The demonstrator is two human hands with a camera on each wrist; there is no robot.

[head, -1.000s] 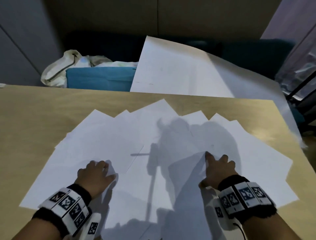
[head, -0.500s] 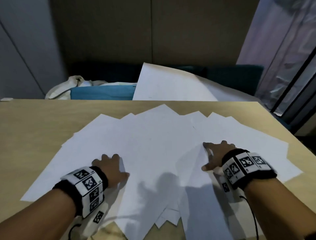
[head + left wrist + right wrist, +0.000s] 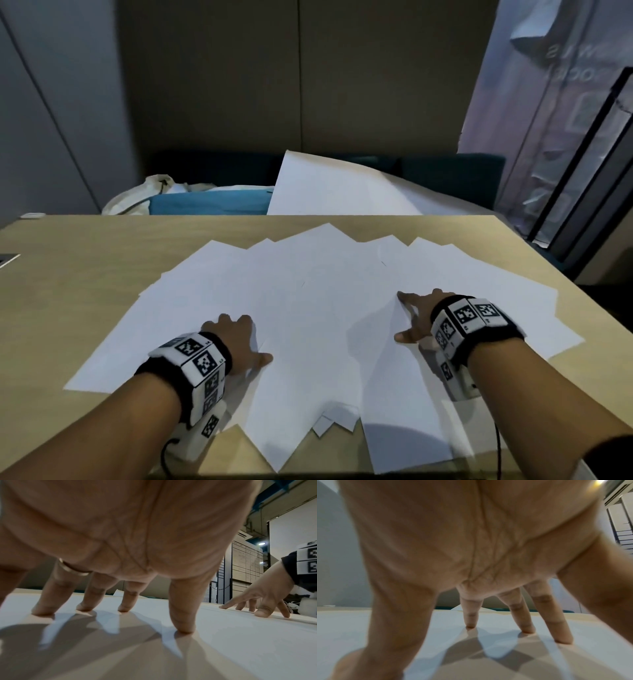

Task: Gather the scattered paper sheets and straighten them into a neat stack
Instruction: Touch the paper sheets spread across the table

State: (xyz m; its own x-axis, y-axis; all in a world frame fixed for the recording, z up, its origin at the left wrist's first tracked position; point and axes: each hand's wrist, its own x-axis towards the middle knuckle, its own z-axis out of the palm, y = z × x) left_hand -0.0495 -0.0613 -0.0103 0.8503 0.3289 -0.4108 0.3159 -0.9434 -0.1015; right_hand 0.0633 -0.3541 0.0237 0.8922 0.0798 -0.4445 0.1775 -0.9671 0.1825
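Several white paper sheets [image 3: 308, 294] lie fanned and overlapping across the wooden table [image 3: 78, 260]. My left hand [image 3: 236, 342] presses down on the left part of the spread with straight, splayed fingers. In the left wrist view its fingertips [image 3: 183, 627] stand on the paper [image 3: 240, 642]. My right hand [image 3: 416, 317] presses on the right part of the spread the same way, fingers apart. The right wrist view shows its fingertips [image 3: 527, 628] touching the sheet [image 3: 351, 628]. Neither hand grips anything.
Beyond the table's far edge a large white sheet [image 3: 335, 192] leans over a dark teal sofa [image 3: 452, 181]. A blue box [image 3: 209, 205] and a white bag [image 3: 144, 195] sit at the back left. Several sheet corners [image 3: 329, 425] overhang the near edge.
The view has tilted up and pulled back. Both hands stay spread on the paper, and the sheets have slid slightly toward me.
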